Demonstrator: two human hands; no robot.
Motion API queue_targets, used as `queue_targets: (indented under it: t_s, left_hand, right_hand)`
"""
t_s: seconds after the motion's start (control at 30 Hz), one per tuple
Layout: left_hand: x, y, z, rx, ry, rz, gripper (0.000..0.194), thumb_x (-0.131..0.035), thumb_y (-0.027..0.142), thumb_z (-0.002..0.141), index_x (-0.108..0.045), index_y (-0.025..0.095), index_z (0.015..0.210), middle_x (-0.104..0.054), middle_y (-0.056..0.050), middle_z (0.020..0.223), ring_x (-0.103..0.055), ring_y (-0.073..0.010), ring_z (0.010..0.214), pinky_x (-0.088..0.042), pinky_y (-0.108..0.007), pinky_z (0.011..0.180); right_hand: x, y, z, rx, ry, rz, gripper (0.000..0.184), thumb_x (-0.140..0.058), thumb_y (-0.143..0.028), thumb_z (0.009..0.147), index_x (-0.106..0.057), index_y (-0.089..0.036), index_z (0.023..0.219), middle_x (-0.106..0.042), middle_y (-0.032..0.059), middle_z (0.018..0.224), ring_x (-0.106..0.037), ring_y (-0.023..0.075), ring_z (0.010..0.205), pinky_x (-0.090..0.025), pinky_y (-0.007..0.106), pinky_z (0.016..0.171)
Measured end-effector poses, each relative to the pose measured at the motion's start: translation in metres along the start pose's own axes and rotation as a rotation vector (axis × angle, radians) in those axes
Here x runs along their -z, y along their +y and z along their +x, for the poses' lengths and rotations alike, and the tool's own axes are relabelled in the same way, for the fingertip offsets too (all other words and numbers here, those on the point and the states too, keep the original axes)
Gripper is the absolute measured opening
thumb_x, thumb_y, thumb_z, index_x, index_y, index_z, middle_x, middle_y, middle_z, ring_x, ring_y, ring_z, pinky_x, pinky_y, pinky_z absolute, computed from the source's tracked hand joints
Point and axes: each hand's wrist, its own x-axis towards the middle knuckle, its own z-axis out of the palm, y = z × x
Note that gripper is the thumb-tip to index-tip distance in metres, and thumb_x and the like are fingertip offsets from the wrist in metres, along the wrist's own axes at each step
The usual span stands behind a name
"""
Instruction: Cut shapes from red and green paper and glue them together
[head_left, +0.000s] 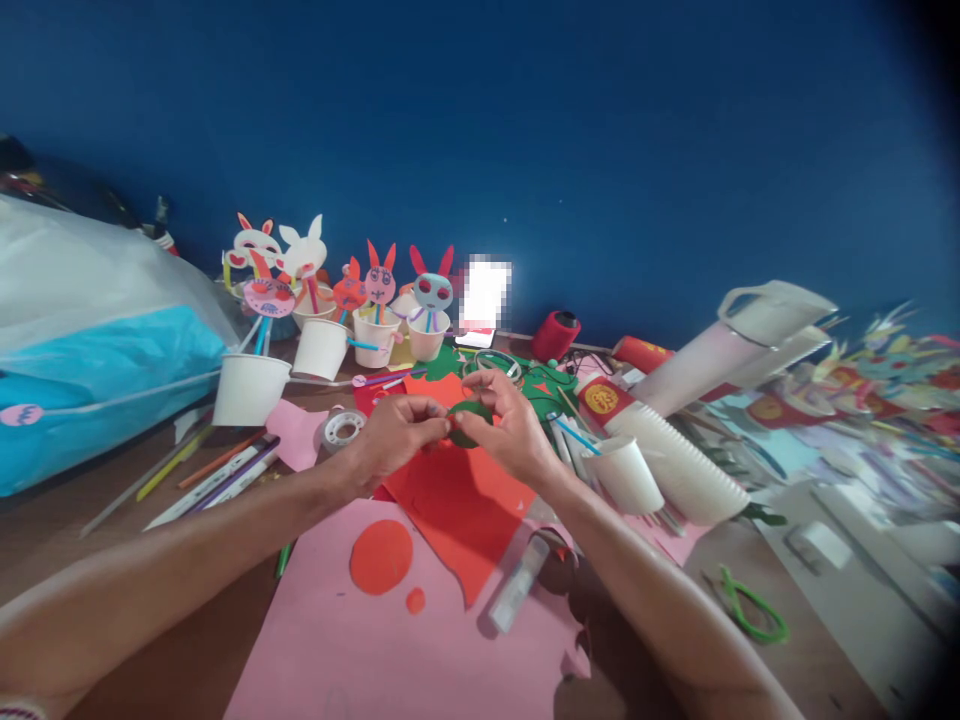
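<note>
My left hand (394, 432) and my right hand (506, 425) meet above the table, both pinching a small dark green paper piece (466, 422) between the fingertips. Under them lies a red paper sheet (450, 500) on top of a pink sheet (352, 640). A red paper circle (381, 556) and a smaller red dot (415, 600) rest on the pink sheet. A glue stick (517, 585) lies near my right forearm.
Paper cups with rabbit faces on straws (322, 300) stand at the back. A tape roll (343, 428), pens (217, 475), a stack of white cups (675, 450), a red thread spool (555, 335) and green scissors (750, 605) lie around. A blue bag (90, 360) sits at the left.
</note>
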Motion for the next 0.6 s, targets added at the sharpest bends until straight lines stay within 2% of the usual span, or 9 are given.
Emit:
queue_targets:
  t_s: [0.1,0.17,0.27,0.43,0.6]
  left_hand:
    - [0.002,0.0,0.002,-0.01,0.043,-0.049,0.013,-0.061,0.025,0.066,-0.056,0.015,0.059,-0.051,0.004,0.051,-0.046,-0.0067,0.048,-0.035,-0.02,0.051]
    - [0.003,0.0,0.002,-0.02,0.066,-0.055,0.013,-0.062,0.025,0.066,-0.056,0.015,0.059,-0.051,0.004,0.051,-0.046,-0.0069,0.049,-0.035,-0.02,0.052]
    - [0.004,0.001,0.003,-0.015,0.075,-0.054,0.014,-0.062,0.024,0.066,-0.056,0.015,0.058,-0.051,0.004,0.05,-0.047,-0.007,0.049,-0.036,-0.02,0.053]
    - [0.002,0.003,0.002,-0.005,0.038,-0.09,0.016,-0.063,0.024,0.066,-0.054,0.015,0.056,-0.051,0.005,0.048,-0.047,-0.0064,0.047,-0.038,-0.02,0.053]
    - [0.001,0.004,0.002,0.085,-0.02,-0.218,0.008,-0.063,0.02,0.063,-0.058,0.014,0.061,-0.055,0.003,0.052,-0.052,-0.0075,0.049,-0.041,-0.021,0.054]
  right_hand:
    - [0.004,0.001,0.003,-0.085,-0.038,0.204,0.026,-0.05,-0.032,0.079,-0.05,-0.019,0.101,-0.053,-0.0021,0.071,-0.047,0.0103,0.061,-0.037,0.022,0.058]
    - [0.006,0.002,0.004,-0.109,-0.056,0.262,0.023,-0.047,-0.035,0.08,-0.056,-0.017,0.091,-0.054,-0.0006,0.072,-0.048,0.0105,0.063,-0.037,0.022,0.058]
    - [0.005,0.006,0.006,-0.137,-0.074,0.247,0.023,-0.053,-0.037,0.077,-0.059,-0.015,0.079,-0.055,-0.0002,0.067,-0.049,0.0111,0.061,-0.037,0.022,0.055]
    - [-0.002,0.016,0.008,-0.152,-0.032,0.169,0.019,-0.059,-0.034,0.071,-0.06,-0.015,0.076,-0.057,-0.0009,0.062,-0.049,0.0117,0.058,-0.038,0.022,0.052]
    - [0.0,0.017,0.009,-0.136,-0.015,0.12,0.016,-0.057,-0.031,0.071,-0.06,-0.015,0.075,-0.055,-0.0016,0.061,-0.048,0.0106,0.056,-0.037,0.022,0.052]
